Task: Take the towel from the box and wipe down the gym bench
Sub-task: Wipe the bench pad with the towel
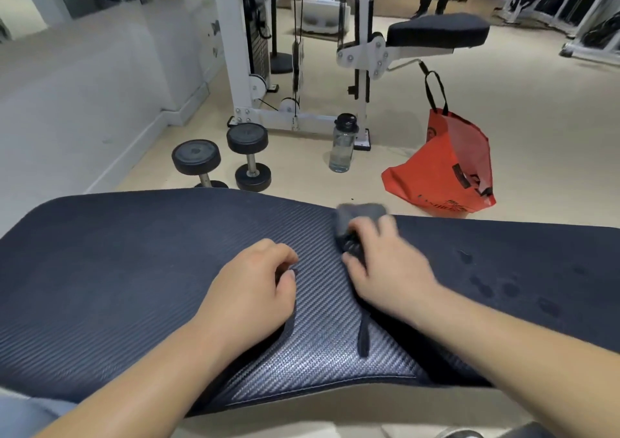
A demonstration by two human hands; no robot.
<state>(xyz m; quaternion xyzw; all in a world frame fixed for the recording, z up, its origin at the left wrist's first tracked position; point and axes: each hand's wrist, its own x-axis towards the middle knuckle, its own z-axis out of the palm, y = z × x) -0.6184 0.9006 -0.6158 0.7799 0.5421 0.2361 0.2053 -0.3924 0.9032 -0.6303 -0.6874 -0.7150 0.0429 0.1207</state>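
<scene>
Right hand (385, 263), fingers curled, presses a grey towel (360, 218) onto the bench (134, 270); left hand (258, 283) rests loosely closed, seemingly empty. Wiping is underway; wet spots (496, 283) farther right likely come next.

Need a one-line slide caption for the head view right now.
Right hand wipes the gym bench with a grey towel; left hand rests curled on the pad.
</scene>
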